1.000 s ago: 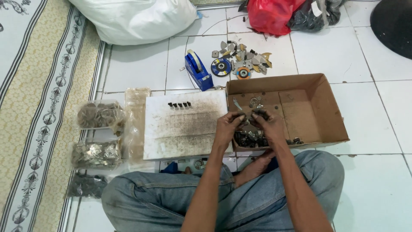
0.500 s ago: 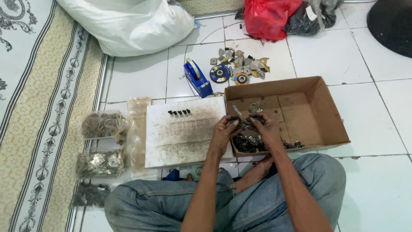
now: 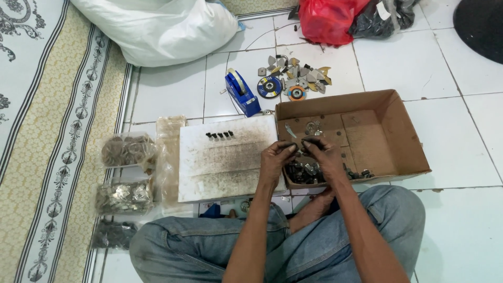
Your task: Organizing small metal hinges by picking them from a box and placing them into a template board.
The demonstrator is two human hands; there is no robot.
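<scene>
Both hands meet over the near-left corner of the cardboard box (image 3: 387, 131): left hand (image 3: 276, 157) and right hand (image 3: 324, 156) each have a closed grip, pinching one small dark part (image 3: 299, 145) between them. Left of the grips, five finished pieces (image 3: 220, 135) line the white board (image 3: 225, 167); below them, a pile of loose parts (image 3: 306, 172) remains. Early stage, I'd judge.

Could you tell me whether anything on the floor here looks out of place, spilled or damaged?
Small metal parts and discs lie loose in a heap on the tiles behind the cardboard box, not in any container. The white board is heavily smudged with dark grime. Nothing looks broken; both hands meet over the box.
</scene>
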